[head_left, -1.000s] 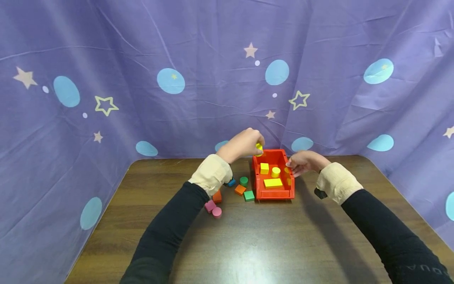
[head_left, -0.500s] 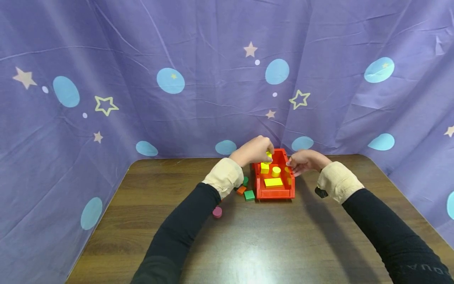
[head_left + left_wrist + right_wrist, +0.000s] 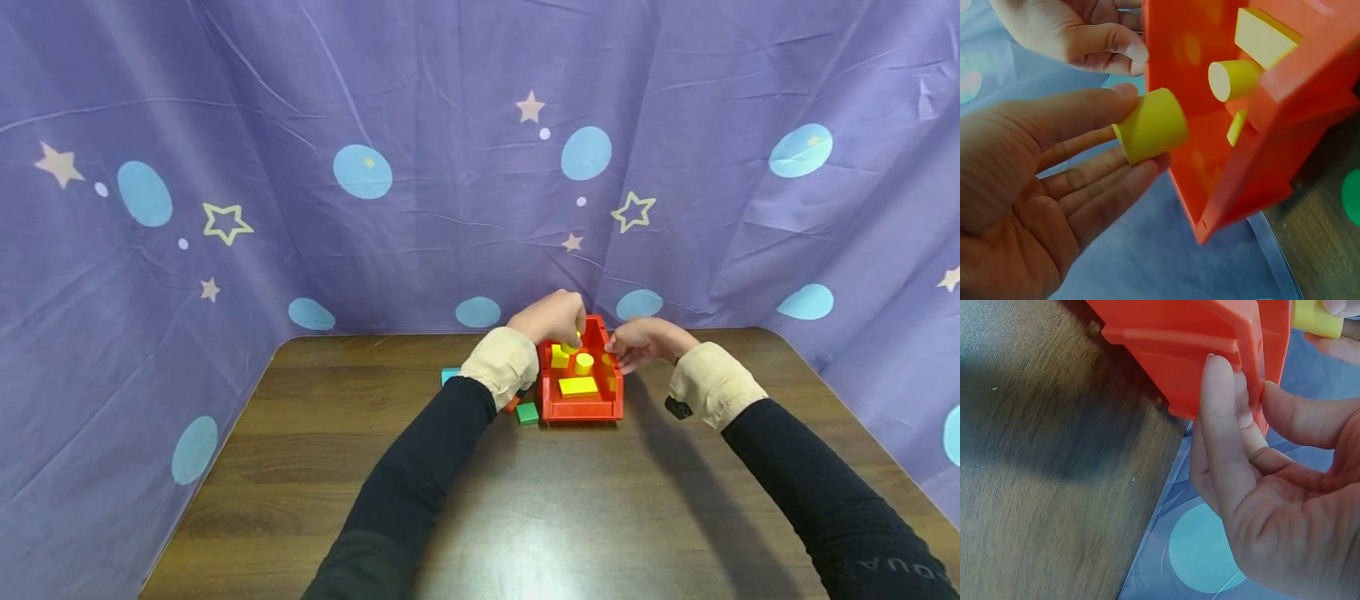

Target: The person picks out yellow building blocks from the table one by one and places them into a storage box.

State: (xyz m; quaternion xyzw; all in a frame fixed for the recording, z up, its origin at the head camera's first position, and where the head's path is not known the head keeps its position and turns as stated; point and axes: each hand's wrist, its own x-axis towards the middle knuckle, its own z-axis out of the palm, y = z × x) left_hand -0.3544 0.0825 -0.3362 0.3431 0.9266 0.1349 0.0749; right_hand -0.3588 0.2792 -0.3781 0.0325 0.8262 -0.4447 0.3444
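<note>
My left hand (image 3: 551,318) pinches a yellow cylinder block (image 3: 1152,125) between thumb and fingers, over the back left part of a red plastic bin (image 3: 582,409). Inside the bin lie a yellow cube-like block (image 3: 559,356), a second yellow cylinder (image 3: 584,363) and a flat yellow rectangular block (image 3: 577,387). On the bin's right side, my right hand (image 3: 647,342) grips the wall; in the right wrist view its thumb (image 3: 1300,419) presses the rim while the fingers lie along the outside.
Left of the bin, a green block (image 3: 527,413), part of an orange block (image 3: 513,404) and a light blue block (image 3: 449,375) rest on the wooden table (image 3: 300,467). My left sleeve covers the area beside them. A purple patterned curtain (image 3: 450,217) hangs behind the table.
My left hand has moved right and slightly down, carrying the yellow cylinder from the bin's left edge to over its inside. The pink blocks are now hidden by my left arm. My right hand stays put.
</note>
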